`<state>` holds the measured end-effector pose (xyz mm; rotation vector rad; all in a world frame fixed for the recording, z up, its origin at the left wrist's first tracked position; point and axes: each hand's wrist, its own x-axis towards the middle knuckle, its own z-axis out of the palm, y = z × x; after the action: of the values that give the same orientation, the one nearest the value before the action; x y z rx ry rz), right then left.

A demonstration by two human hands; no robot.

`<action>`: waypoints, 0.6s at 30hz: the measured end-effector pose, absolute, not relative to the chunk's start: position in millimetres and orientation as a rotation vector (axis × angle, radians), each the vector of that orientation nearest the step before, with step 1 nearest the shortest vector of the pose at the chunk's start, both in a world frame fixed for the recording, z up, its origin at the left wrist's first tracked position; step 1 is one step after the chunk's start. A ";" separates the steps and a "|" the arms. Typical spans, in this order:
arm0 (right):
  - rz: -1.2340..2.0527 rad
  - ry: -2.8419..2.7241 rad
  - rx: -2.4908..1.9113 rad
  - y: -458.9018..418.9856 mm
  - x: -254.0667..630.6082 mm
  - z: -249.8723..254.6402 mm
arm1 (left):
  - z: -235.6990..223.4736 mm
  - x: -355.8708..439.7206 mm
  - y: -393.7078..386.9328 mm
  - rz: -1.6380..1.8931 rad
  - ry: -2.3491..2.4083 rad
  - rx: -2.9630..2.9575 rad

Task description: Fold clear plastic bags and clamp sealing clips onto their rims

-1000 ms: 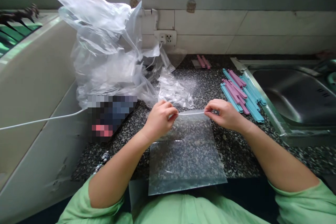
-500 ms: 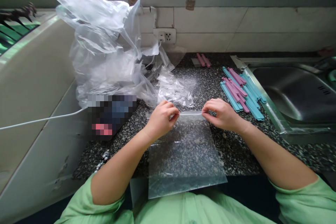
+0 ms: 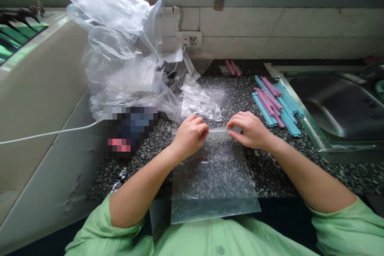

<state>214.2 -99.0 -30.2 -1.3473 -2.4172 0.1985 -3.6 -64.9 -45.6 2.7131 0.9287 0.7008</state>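
A clear plastic bag (image 3: 211,184) lies on the speckled counter in front of me, its lower end hanging past the front edge towards my shirt. My left hand (image 3: 192,135) pinches the folded top edge of the bag, left of its middle. On the same edge, towards the right corner, my right hand (image 3: 250,130) has thumb and fingertips closed on the plastic. Between the hands the folded strip runs nearly straight. Right of my right hand lies a pile of blue bag clips (image 3: 288,122) and pink bag clips (image 3: 267,99).
A heap of crumpled clear plastic (image 3: 129,68) stands at the back left. Before it lies a pixelated dark device (image 3: 135,128) with a white cable (image 3: 60,133). A steel sink (image 3: 339,104) is at the right. Two pink clips (image 3: 233,68) lie near the wall socket (image 3: 192,41).
My hands have come slightly closer together along the bag's top edge. The right hand has shifted a little left, and the left hand a little right. The bag still lies in the same place.
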 end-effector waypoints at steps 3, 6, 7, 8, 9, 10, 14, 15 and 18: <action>0.138 -2.431 -1.362 -99.5 208.7 -28.8 | -45.8 -1.9 -66.4 0.708 0.905 2.728; 0.092 -2.466 -1.348 -99.1 206.8 -29.7 | -45.4 -3.1 -66.1 0.723 0.894 2.716; 0.081 -2.472 -1.344 -98.8 207.3 -30.2 | -45.1 -4.2 -65.4 0.730 0.896 2.707; 0.064 -2.473 -1.345 -98.4 208.2 -30.6 | -44.8 -5.5 -64.5 0.735 0.901 2.696; 0.037 -2.469 -1.350 -98.1 209.3 -30.8 | -44.6 -6.8 -63.4 0.740 0.910 2.684; 0.004 -2.462 -1.357 -97.8 210.3 -30.7 | -44.4 -8.0 -62.3 0.744 0.918 2.673; -0.106 -2.465 -1.353 -98.5 210.5 -27.0 | -44.7 -8.4 -60.8 0.762 0.930 2.651; -0.117 -2.477 -1.345 -99.2 209.4 -25.6 | -44.8 -7.4 -61.5 0.767 0.928 2.655; -0.125 -2.490 -1.324 -101.5 204.5 -22.7 | -44.2 -3.1 -65.3 0.773 0.913 2.674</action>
<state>204.5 -101.5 -22.7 -1.3237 -2.4896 -0.1253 -3.1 -65.3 -44.2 2.6741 0.9132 0.7726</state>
